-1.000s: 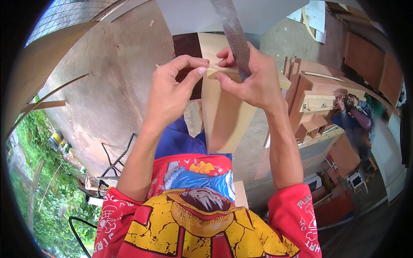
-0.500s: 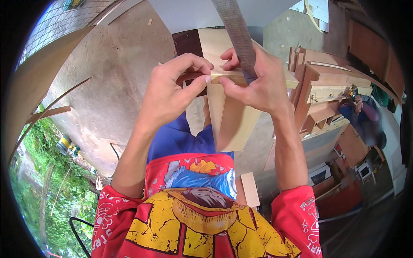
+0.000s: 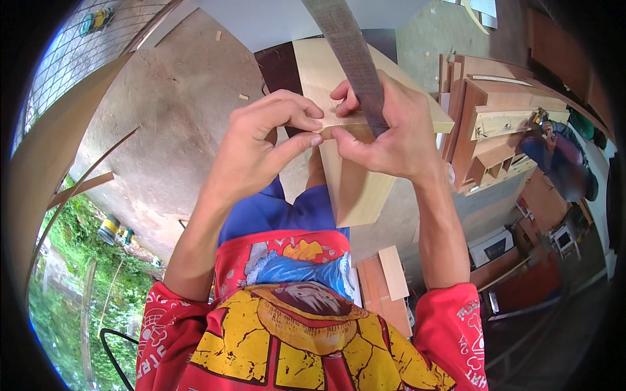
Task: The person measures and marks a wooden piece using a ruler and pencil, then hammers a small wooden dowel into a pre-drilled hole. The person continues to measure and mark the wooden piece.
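Both of my hands are at the near corner of a pale wooden board [image 3: 404,98], which lies on top of an upright pale wooden piece [image 3: 365,189]. With thumb and forefinger, my left hand [image 3: 257,137] pinches at the corner; what lies between the fingertips is too small to make out. A long grey-brown strip [image 3: 345,45] with faint print, like the back of sandpaper, runs from the top of the view down into my right hand [image 3: 404,130]. My right hand is closed round its lower end, thumb on the board's edge and fingertips on its upper face.
A large whitish panel [image 3: 261,23] is beyond the board. To the right stand stacked wooden cabinet parts [image 3: 482,124], and another person [image 3: 557,153] works there with a tool. Wood offcuts [image 3: 391,270] are by my right side. A concrete floor [image 3: 156,124] spreads to the left.
My head view has shifted slightly, so the surroundings sit differently. My left fingertips have moved slightly down at the corner. My right hand keeps its hold on the strip.
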Demonstrator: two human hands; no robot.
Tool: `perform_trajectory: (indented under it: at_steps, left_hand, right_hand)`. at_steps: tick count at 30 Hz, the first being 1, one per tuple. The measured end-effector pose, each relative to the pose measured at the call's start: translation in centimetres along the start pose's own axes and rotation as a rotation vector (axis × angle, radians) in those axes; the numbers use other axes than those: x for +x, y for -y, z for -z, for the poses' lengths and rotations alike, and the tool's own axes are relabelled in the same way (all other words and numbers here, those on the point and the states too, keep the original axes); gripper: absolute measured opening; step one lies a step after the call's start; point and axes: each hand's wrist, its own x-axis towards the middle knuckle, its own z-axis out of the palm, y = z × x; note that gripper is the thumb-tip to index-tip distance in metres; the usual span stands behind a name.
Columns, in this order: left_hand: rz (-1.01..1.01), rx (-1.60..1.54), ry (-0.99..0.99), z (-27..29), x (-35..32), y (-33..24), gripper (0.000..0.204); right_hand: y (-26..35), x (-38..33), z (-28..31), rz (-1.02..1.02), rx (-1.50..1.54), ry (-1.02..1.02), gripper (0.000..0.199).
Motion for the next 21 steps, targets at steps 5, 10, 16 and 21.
perform_trajectory:
  at_steps: [5, 10, 16, 21]
  left_hand:
    - [0.024, -0.03, 0.014, 0.32, 0.23, 0.27, 0.012]
    - [0.102, -0.152, 0.032, 0.18, 0.44, -0.01, 0.016]
    - [0.183, -0.283, 0.008, -0.22, 0.24, -0.04, 0.014]
    - [0.264, -0.292, -0.034, -0.33, -0.1, -0.4, 0.011]
  right_hand:
    - [0.05, 0.07, 0.3, 0.007, 0.022, 0.001, 0.038]
    - [0.36, 0.2, 0.56, 0.025, 0.003, 0.006, 0.037]
    - [0.37, 0.23, 0.66, 0.011, -0.011, 0.005, 0.037]
    - [0.26, 0.69, 0.5, 0.039, -0.049, 0.004, 0.037]
